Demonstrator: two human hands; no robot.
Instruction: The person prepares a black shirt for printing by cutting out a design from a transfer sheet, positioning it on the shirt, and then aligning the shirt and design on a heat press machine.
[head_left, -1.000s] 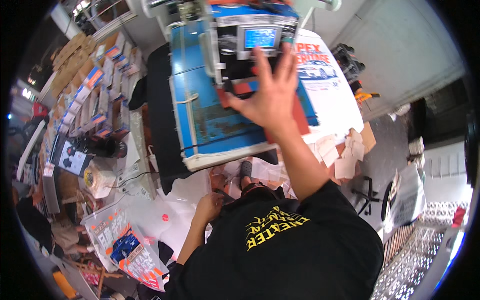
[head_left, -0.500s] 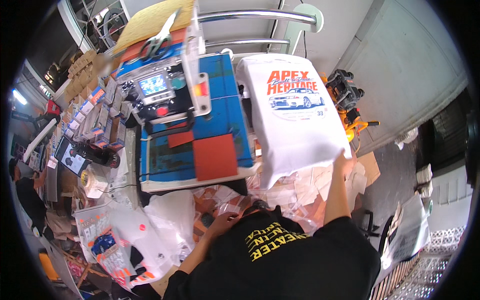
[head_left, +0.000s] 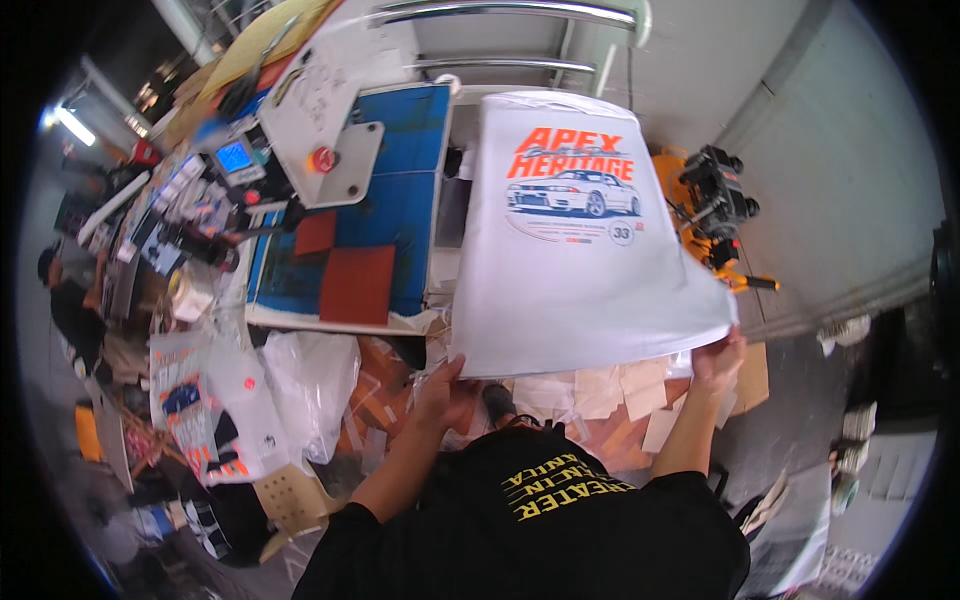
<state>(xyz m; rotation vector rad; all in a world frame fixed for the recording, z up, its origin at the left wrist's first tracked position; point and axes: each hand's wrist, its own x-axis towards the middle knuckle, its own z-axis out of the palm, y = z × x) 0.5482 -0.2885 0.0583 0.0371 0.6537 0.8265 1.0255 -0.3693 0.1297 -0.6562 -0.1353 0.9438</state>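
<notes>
A white T-shirt is spread over a flat, padded-looking board. Orange lettering and a blue-and-white car print sit on its upper half. My left hand grips the shirt's near left corner. At the near right corner, my right hand has its fingers closed on the fabric, which stretches out between both hands. Left of the shirt stands a press with a blue bed; two red-brown sheets lie on it. The white press head, with a red button, is over the bed's far left part.
A yellow-and-black machine stands right of the shirt against a grey wall. Metal rails run behind. Clear plastic and paper scraps litter the floor below. At left are a cluttered bench, a printed plastic bag and another person.
My left hand has come up from near my body and taken hold of the shirt's left corner. The near edge is pulled wider and straighter. The press head appears turned and farther left.
</notes>
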